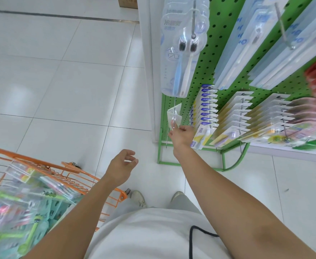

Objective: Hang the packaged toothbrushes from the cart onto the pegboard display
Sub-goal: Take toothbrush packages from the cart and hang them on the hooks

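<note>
Pegboard [212, 58] packs crowding hook [174, 116] beside right hand [181, 136], pack [174, 114]

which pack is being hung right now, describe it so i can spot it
Find the green pegboard and follow its left edge down to the lowest hook row. The right hand holds a clear package on the leftmost hook there. Unlike the full neighbouring hooks, this one carries just that pack.

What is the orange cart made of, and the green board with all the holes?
The orange cart looks like thin metal wire with glossy orange paint; you can see straight through its bars. The green pegboard looks like painted sheet metal, stiff and smooth with neat punched holes, though hard plastic can't be ruled out.
</note>
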A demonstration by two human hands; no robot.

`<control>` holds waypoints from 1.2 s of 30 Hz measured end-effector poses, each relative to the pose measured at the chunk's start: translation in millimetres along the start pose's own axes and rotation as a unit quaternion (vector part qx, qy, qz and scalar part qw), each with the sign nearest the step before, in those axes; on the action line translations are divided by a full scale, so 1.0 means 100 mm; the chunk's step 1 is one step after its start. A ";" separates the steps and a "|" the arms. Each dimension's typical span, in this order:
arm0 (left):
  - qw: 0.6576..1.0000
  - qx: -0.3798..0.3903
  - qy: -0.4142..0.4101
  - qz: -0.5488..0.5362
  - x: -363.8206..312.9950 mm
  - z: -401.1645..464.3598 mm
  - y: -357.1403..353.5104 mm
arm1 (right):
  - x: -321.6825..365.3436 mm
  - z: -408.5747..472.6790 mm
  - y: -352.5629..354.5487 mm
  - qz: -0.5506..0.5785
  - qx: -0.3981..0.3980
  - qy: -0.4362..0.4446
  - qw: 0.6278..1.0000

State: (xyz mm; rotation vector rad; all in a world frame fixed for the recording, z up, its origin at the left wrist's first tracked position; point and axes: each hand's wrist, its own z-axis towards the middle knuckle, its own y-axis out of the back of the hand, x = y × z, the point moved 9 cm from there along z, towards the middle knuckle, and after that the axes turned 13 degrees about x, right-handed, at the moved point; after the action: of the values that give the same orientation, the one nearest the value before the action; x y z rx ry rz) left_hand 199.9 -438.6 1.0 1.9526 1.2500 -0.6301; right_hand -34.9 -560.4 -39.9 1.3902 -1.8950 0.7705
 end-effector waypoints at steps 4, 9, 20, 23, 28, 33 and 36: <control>1.000 -0.001 0.009 0.004 0.01 -0.04 0.00 | 0.14 -0.02 -0.10 0.108 0.060 0.022 0.992; 0.999 -0.014 0.033 0.006 0.12 -0.17 0.02 | 0.41 0.12 -0.28 0.190 0.149 0.017 0.970; 0.995 -0.066 0.061 -0.037 0.47 -0.54 -0.08 | 0.68 0.30 -0.47 0.292 0.210 -0.020 0.933; 0.994 -0.075 0.069 -0.048 0.56 -0.59 -0.09 | 0.57 0.22 -0.43 0.288 0.206 -0.033 0.935; 0.990 -0.095 0.073 -0.074 0.69 -0.58 0.04 | 0.12 -0.01 -0.22 0.286 0.193 -0.061 0.937; 0.987 -0.114 0.050 -0.100 0.81 -0.65 0.28 | -0.68 -0.70 -0.18 0.128 0.185 -0.172 0.959; 0.982 -0.152 0.031 -0.104 0.99 -0.85 0.54 | -1.19 -1.24 -0.35 -0.128 0.227 -0.230 0.938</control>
State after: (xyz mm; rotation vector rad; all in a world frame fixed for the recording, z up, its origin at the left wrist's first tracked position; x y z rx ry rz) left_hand 291.3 -330.7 -0.9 1.6150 1.5079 -0.4506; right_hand 45.3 -405.6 -55.1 2.2197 -1.8783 0.8363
